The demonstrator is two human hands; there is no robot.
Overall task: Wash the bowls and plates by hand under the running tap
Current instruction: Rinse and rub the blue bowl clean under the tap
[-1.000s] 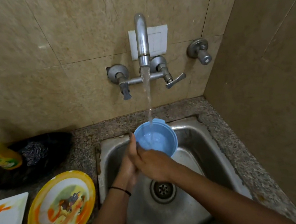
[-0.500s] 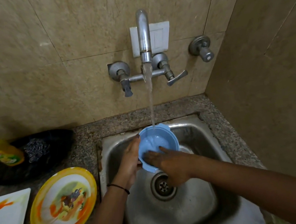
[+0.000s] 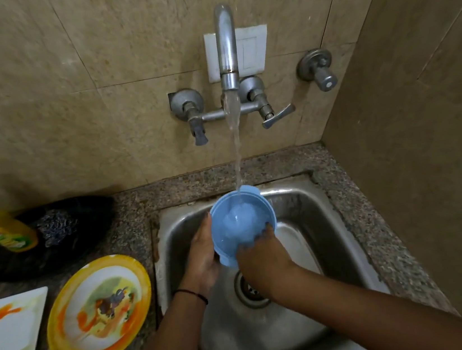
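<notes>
**A:** Where is the bowl [image 3: 231,233] on your feed?

**B:** I see it caught between both hands, above the sink [image 3: 317,216]. The left hand [image 3: 202,255] is against its left outer wall. The right hand [image 3: 261,259] is at its near edge.

**A:** Are the hands slack or gripping?

**B:** Both are holding it, as far as I can read. The left palm cups the outside with the thumb lying up along the rim. I cannot see its fingers behind the bowl. The right hand's fingers are hooked over the near rim, with the fingertips [image 3: 266,227] inside.

**A:** How does the bowl sit?

**B:** It is tipped, with the mouth facing up and toward me. The far rim is higher than the near one.

**A:** And how does it look?

**B:** It is light blue plastic, round, with a small tab on the far rim. Water [image 3: 236,144] from the tap [image 3: 226,46] falls just inside that far rim and pools pale on the bottom.

**A:** What else is near the hands?

**B:** The drain [image 3: 252,289] is below the right hand's wrist. A thin dark band [image 3: 191,293] circles the left wrist. Out past the left hand on the counter [image 3: 130,223] lie a yellow-rimmed round plate [image 3: 99,311] and a square plate [image 3: 9,333]. Both plates are smeared orange. Beyond those are a yellow bottle [image 3: 2,231] and a steel scrubber [image 3: 57,227].
</notes>
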